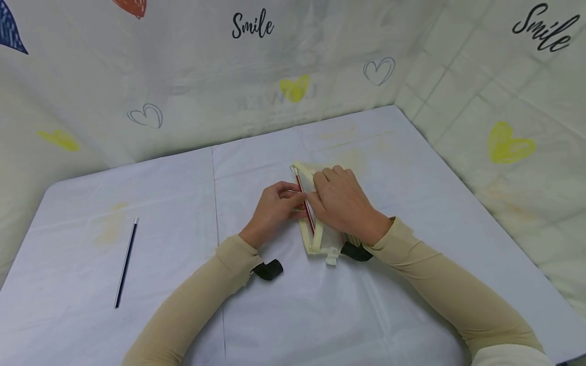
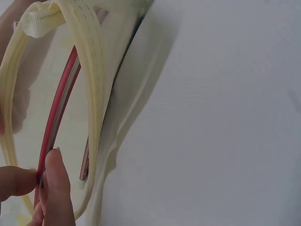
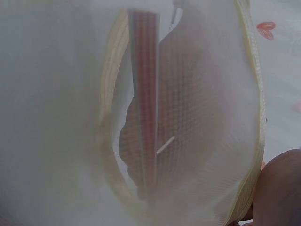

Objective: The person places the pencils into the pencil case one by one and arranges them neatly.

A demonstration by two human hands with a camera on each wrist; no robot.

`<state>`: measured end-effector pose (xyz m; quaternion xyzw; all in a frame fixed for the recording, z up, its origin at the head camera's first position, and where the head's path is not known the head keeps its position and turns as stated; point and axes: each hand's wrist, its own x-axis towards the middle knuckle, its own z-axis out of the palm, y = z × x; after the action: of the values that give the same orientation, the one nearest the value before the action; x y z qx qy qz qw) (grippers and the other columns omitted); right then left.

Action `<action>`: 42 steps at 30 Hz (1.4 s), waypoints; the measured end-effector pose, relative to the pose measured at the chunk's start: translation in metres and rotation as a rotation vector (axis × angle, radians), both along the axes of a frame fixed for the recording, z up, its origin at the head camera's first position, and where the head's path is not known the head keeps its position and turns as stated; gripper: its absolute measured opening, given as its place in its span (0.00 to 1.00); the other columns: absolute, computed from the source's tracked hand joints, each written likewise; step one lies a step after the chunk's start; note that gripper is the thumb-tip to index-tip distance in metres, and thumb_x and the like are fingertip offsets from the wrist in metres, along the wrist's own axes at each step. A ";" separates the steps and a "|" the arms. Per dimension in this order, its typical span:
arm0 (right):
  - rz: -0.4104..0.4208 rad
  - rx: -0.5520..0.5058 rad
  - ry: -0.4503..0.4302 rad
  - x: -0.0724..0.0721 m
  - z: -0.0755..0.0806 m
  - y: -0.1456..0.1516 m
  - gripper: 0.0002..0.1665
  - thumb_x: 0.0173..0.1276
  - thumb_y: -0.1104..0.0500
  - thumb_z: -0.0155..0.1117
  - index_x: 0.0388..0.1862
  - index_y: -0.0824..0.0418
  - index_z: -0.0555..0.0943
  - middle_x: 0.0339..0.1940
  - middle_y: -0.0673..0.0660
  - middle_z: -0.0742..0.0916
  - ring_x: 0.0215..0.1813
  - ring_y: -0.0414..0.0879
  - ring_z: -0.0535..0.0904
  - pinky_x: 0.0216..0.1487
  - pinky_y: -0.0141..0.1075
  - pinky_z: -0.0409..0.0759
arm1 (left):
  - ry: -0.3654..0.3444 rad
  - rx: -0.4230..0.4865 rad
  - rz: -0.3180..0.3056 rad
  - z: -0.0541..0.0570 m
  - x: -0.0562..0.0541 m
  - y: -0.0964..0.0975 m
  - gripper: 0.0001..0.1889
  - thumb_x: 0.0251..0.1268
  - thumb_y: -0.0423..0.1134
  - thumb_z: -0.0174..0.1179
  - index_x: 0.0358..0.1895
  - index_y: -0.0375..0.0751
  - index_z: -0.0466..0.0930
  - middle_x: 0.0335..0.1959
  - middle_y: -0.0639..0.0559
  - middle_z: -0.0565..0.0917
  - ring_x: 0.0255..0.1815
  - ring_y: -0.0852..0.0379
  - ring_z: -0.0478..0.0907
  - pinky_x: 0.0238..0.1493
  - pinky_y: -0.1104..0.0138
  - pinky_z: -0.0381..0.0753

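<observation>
A translucent mesh pouch (image 1: 330, 235) with a cream zip edging is held up over the table, its zip open. My left hand (image 1: 276, 206) pinches a red-striped pencil (image 2: 57, 108) between thumb and fingers at the pouch's mouth. With curled fingers my right hand (image 1: 343, 201) grips the far-right edge of the opening. In the left wrist view the zip edging (image 2: 95, 108) loops around the pencil, and a second reddish stick (image 2: 84, 162) shows within the loop. Through the mesh in the right wrist view, the red pencil (image 3: 146, 84) looks blurred.
A dark blue pencil (image 1: 125, 264) lies on the white-covered table (image 1: 174, 203) at the left. A white tag (image 1: 331, 256) hangs at the pouch's near end. Black straps (image 1: 268, 270) show at both wrists. Printed fabric walls (image 1: 192, 66) stand behind and to the right.
</observation>
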<state>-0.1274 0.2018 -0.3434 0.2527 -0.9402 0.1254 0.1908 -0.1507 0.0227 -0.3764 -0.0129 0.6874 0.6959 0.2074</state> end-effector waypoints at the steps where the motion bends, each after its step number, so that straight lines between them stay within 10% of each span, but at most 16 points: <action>1: -0.003 0.002 -0.003 0.000 0.000 0.000 0.16 0.70 0.61 0.50 0.20 0.59 0.65 0.18 0.53 0.66 0.24 0.50 0.59 0.30 0.37 0.54 | 0.001 -0.005 -0.002 0.000 0.000 0.001 0.16 0.70 0.35 0.65 0.57 0.35 0.77 0.47 0.44 0.86 0.39 0.59 0.88 0.44 0.63 0.94; 14: 0.010 -0.014 0.013 0.000 0.001 -0.001 0.15 0.67 0.63 0.47 0.19 0.58 0.64 0.17 0.53 0.65 0.23 0.51 0.59 0.29 0.37 0.53 | 0.042 -0.061 -0.018 0.004 0.001 -0.012 0.15 0.70 0.36 0.64 0.57 0.37 0.79 0.46 0.42 0.84 0.39 0.55 0.88 0.48 0.62 0.93; 42: 0.035 -0.048 -0.003 -0.001 0.000 -0.007 0.18 0.67 0.64 0.45 0.16 0.56 0.60 0.17 0.50 0.59 0.23 0.48 0.53 0.30 0.35 0.48 | 0.227 -0.720 0.016 0.061 0.014 -0.175 0.22 0.72 0.46 0.58 0.64 0.41 0.76 0.56 0.45 0.83 0.47 0.50 0.90 0.58 0.56 0.88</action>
<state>-0.1285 0.1946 -0.3438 0.2643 -0.9327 0.1513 0.1932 -0.1365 -0.1521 -0.3153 -0.0132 0.9064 0.4084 0.1068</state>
